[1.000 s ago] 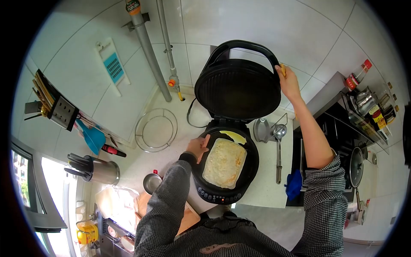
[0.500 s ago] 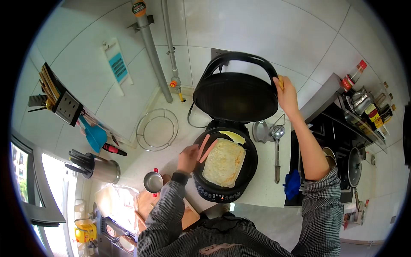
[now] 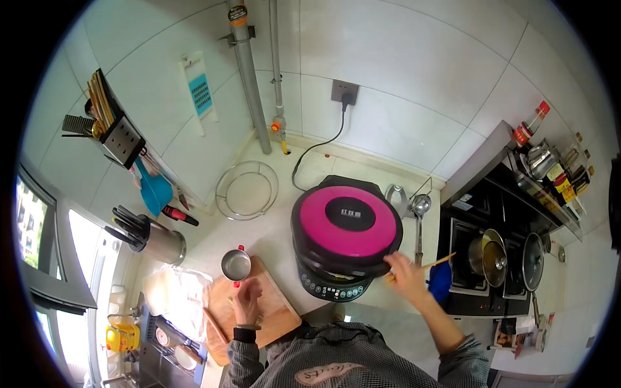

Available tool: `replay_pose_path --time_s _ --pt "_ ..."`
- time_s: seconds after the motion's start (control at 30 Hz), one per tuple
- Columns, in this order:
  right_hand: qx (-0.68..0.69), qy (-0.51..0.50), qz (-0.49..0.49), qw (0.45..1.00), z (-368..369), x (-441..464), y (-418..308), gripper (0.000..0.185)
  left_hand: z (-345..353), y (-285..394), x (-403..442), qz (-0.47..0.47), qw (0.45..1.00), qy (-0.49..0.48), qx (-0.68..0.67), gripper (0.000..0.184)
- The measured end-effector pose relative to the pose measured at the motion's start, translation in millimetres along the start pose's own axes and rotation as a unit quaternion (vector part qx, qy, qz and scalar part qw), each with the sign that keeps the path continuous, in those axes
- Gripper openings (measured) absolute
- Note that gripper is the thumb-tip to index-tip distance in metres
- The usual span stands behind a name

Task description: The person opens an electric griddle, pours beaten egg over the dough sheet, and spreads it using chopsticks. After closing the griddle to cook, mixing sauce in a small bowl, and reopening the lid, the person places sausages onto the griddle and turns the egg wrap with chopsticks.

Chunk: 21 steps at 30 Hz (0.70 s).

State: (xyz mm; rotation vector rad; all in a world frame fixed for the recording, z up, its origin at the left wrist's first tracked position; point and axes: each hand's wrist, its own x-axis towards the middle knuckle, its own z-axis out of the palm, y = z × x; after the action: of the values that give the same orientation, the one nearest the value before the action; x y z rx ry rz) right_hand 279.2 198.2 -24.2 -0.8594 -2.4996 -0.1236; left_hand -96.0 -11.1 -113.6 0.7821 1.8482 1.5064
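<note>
The electric griddle (image 3: 323,284) stands on the counter with its pink-and-black lid (image 3: 310,220) lowered over the pan. Through a narrow gap at the front, a sliver of pale food shows; the rest is hidden. My right hand (image 3: 407,281) is at the lid's front right rim, its fingers closed around a thin wooden chopstick (image 3: 443,260) that points right. Over the wooden cutting board (image 3: 275,304), my left hand (image 3: 246,301) has loosely bent fingers apart, with nothing clearly held. Just beyond those fingers stands a small metal cup (image 3: 236,264) with red handles.
A wire rack (image 3: 268,210) lies behind the cup. Right of the griddle are a metal ladle (image 3: 420,223) and a blue cloth (image 3: 440,278), beside the stove with a lidded pot (image 3: 479,255). A knife block (image 3: 162,242) stands left. The griddle's cord (image 3: 320,145) runs to the wall socket.
The raised lid has come down over the flatbread and sausage strips, my right hand moving down with it. My left hand has left the pan and moved down-left over the cutting board.
</note>
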Motion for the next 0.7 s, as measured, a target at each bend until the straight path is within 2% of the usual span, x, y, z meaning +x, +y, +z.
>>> replay_pose_path --time_s 0.03,0.1,0.2,0.27,0.33,0.43,0.53,0.63,0.67,0.7 --pt "-0.001 0.000 -0.001 1.000 9.3 -13.5 -5.6 0.036 -1.6 -2.6 -5.4 -0.009 1.000 0.010 0.002 0.025" --pt "-0.042 -0.089 -0.036 0.995 26.6 -35.1 -16.7 0.039 1.2 -3.6 -14.2 -0.010 1.000 0.022 0.002 0.024" --pt "-0.020 -0.100 -0.027 0.994 55.2 -61.7 -28.2 0.040 11.6 7.6 -24.0 -0.003 1.000 0.018 0.015 0.024" --pt "-0.011 -0.112 0.008 0.994 68.3 -78.2 -28.8 0.043 22.5 15.1 -27.3 0.006 1.000 0.004 0.026 0.024" --pt "0.065 -0.122 0.112 0.984 64.1 -79.1 -36.2 0.051 31.2 19.5 -30.6 0.036 0.998 -0.025 0.048 0.024" --pt "0.116 -0.102 0.157 0.976 63.8 -81.9 -43.0 0.058 44.5 16.7 -35.8 0.041 0.998 -0.039 0.035 0.025" --pt "0.140 -0.116 0.187 0.965 59.6 -80.6 -46.6 0.053 53.6 25.7 -41.7 0.048 0.997 -0.049 0.040 0.028" --pt "0.120 -0.148 0.207 0.960 40.8 -79.1 -49.2 0.052 52.8 38.5 -48.6 0.000 0.998 -0.043 0.048 0.029" --pt "0.110 -0.142 0.219 0.959 39.9 -84.8 -47.0 0.052 52.3 42.3 -50.6 -0.029 0.999 -0.027 0.002 0.023" --pt "0.119 -0.122 0.225 0.959 42.0 -95.0 -44.0 0.051 49.2 34.1 -48.2 -0.034 0.999 -0.013 0.018 0.020"
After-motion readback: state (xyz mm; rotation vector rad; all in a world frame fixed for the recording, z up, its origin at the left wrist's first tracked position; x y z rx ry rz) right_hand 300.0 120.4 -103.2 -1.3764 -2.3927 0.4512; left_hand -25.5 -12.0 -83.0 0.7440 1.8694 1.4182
